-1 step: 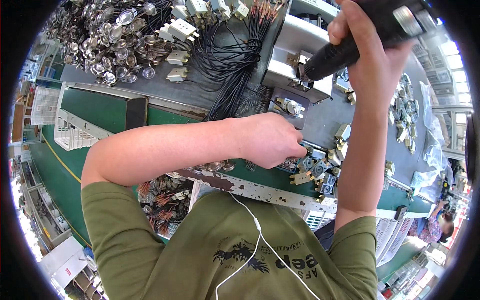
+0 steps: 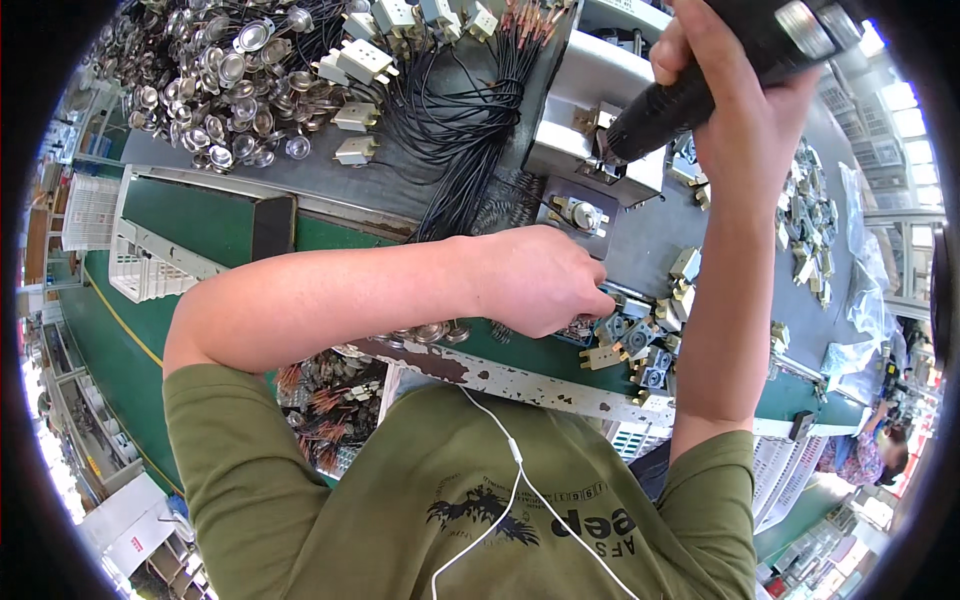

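In my right hand [image 2: 745, 125] is a black power screwdriver [image 2: 655, 120], fingers wrapped round its body. Its nose meets a metal fixture [image 2: 570, 150] at the bench's back; the bit's tip is hard to see. My left hand [image 2: 540, 280] is closed, palm down, fingertips at a small blue tray [image 2: 575, 337] of tiny metal parts. What those fingers pinch, if anything, is hidden. Just beyond it, a round part with pins [image 2: 582, 213] sits on a metal plate. White and grey plug-like blocks [image 2: 635, 340] lie in a heap to the right of my left hand.
Round metal caps [image 2: 235, 75] are piled at the back left. A bundle of black wires [image 2: 475, 130] lies beside white blocks [image 2: 365, 60]. More blocks [image 2: 810, 220] and clear plastic [image 2: 865, 290] are on the right. The bench's chipped edge [image 2: 530, 385] runs before me.
My right hand and the screwdriver's rear have shifted very slightly left. My left hand stays in place.
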The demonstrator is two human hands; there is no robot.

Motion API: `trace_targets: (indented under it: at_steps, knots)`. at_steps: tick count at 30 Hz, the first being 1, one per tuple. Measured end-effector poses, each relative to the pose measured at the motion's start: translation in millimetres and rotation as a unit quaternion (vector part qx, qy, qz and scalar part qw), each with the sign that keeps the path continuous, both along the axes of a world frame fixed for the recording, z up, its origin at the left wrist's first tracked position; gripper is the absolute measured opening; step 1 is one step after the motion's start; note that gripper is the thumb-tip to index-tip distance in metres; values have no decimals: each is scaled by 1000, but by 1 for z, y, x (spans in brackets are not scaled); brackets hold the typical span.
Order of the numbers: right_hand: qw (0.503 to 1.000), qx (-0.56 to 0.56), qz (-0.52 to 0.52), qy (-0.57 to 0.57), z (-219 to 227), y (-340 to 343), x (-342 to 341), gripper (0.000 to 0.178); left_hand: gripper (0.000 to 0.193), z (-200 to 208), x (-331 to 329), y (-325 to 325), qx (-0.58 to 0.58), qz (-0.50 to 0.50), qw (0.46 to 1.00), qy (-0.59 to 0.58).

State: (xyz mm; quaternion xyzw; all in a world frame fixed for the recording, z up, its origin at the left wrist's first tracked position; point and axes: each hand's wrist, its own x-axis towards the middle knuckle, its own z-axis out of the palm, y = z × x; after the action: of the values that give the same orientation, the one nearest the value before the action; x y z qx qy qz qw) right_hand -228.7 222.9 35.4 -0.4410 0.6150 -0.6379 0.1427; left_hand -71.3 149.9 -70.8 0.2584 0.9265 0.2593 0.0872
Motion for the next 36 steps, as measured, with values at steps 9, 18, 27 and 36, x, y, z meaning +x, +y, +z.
trace_targets:
  at_steps: [9, 18, 27, 36]
  knots:
    - [974, -151, -166, 13, -4, -14, 45, 49, 8, 25, 2, -48, 30, 172, 968, 181]
    - [979, -83, -178, 46, 0, 34, 62, 14, 10, -14, -3, -43, -47, 205, 954, 212]
    - [977, -160, -139, -13, -33, 20, 52, 18, 15, -28, 0, -46, 23, 212, 953, 216]
    - [976, -185, -117, -7, -45, 7, 53, 23, 12, -30, -1, -46, 34, 205, 950, 234]
